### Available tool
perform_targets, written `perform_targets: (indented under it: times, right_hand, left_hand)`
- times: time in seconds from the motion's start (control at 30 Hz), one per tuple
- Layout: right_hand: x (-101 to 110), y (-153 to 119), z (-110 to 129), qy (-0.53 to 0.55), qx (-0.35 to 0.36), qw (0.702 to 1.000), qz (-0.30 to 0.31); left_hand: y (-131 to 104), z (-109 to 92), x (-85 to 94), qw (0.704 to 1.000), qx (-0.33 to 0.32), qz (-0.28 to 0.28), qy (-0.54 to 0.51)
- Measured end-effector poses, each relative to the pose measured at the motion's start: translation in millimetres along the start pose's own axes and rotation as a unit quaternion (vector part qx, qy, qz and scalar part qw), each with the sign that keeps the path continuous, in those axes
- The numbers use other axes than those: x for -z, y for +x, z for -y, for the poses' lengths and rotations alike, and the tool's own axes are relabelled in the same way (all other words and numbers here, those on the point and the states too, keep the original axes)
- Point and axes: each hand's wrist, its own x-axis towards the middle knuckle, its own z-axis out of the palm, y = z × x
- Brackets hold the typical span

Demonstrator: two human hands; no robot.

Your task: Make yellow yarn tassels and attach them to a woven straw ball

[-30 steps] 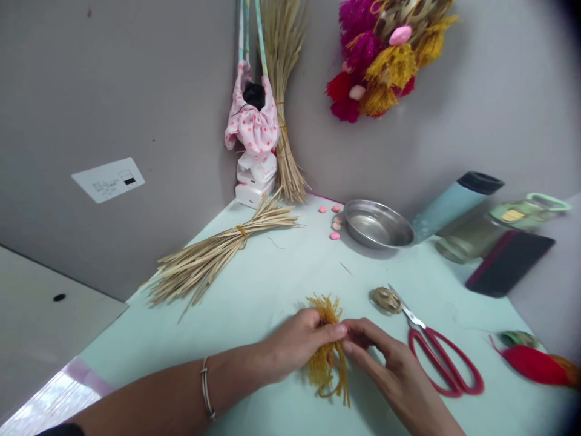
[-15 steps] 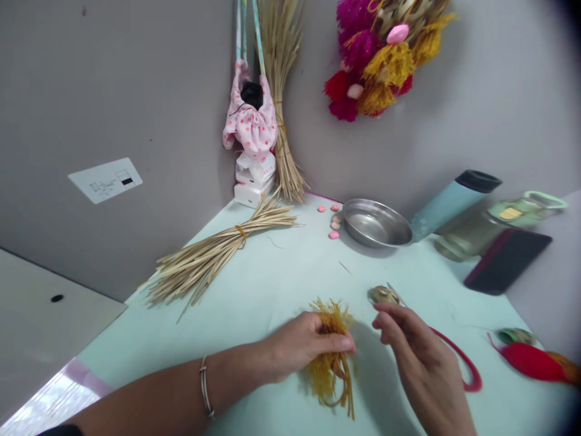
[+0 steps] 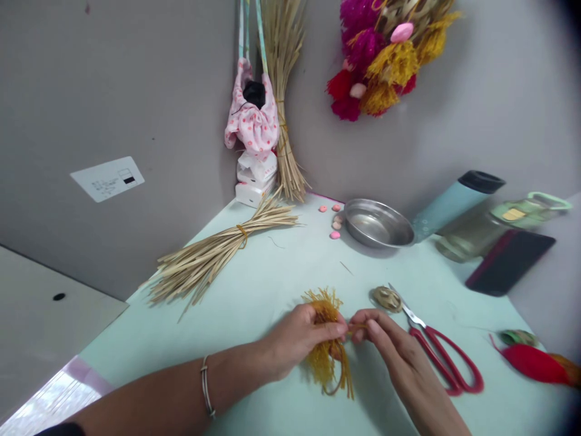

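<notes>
Gripping the yellow tassel (image 3: 321, 362), my left hand (image 3: 288, 345) bunches its threads — my right hand (image 3: 399, 351) pinches one strand (image 3: 357, 327), seemingly for tension

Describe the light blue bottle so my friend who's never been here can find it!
On the pale green table, find the round, shiny metal bowl. Just right of it is the light blue, tube-shaped bottle. Its lid is black, while the see-through bottle beside it has a pale green loop handle.
</notes>
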Motion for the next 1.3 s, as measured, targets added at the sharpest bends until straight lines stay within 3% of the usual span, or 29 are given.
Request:
perform_targets:
  times: [0.17, 0.5, 0.73, 1.0, 1.17, 1.3]
  right_hand:
    - [-7.3, 0.6, -0.7, 0.013, 0.003, 0.997, 0.080]
    - [-9.4, 1.5, -7.9, 0.097, -0.035, 0.994, 0.022]
    - [-9.9, -2.1, -5.3, 0.094, -0.027, 0.995, 0.006]
    - [-9.5, -2.4, -5.6, 0.093, -0.021, 0.995, 0.013]
    - [-10.8, -1.3, 1.2, 0.029, -0.007, 0.997, 0.071]
    - [-10.7, -0.6, -0.2, 0.045, -0.016, 0.998, 0.042]
  left_hand:
    - [0.8, 1.0, -0.1, 1.000, 0.005, 0.006, -0.006]
    - [1.7, 2.7, -1.8, 0.998, 0.049, -0.043, 0.012]
    - [3.3, 4.0, 0.2, 0.999, 0.047, -0.021, 0.013]
    - [3.1, 3.1, -1.1, 0.998, 0.046, -0.029, 0.021]
    - [3.2, 4.3, -0.6, 0.997, 0.052, -0.037, 0.038]
    - [3.2, 4.1, -0.4, 0.997, 0.060, -0.047, 0.024]
